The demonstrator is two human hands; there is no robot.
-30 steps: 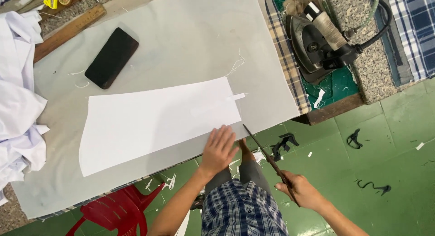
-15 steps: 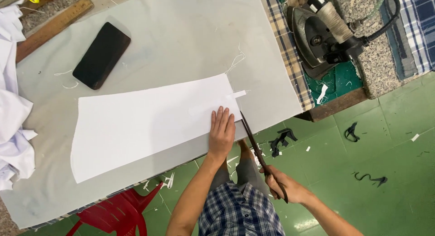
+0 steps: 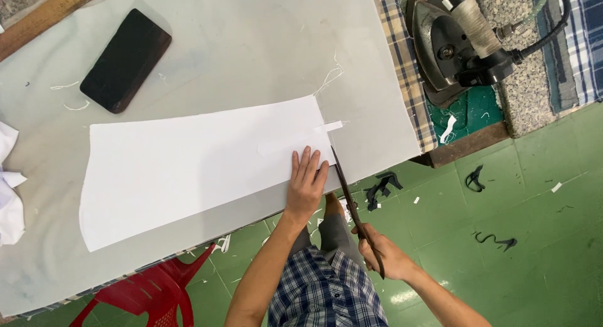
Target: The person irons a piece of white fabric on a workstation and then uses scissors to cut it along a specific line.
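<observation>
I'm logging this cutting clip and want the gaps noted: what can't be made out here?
Head view only:
- Scissors: handles hidden inside the right hand.
- Red chair: partly under the table, cut by the bottom edge.
- White cloth pile: cut by the left edge.
- Iron: top cropped.
</observation>
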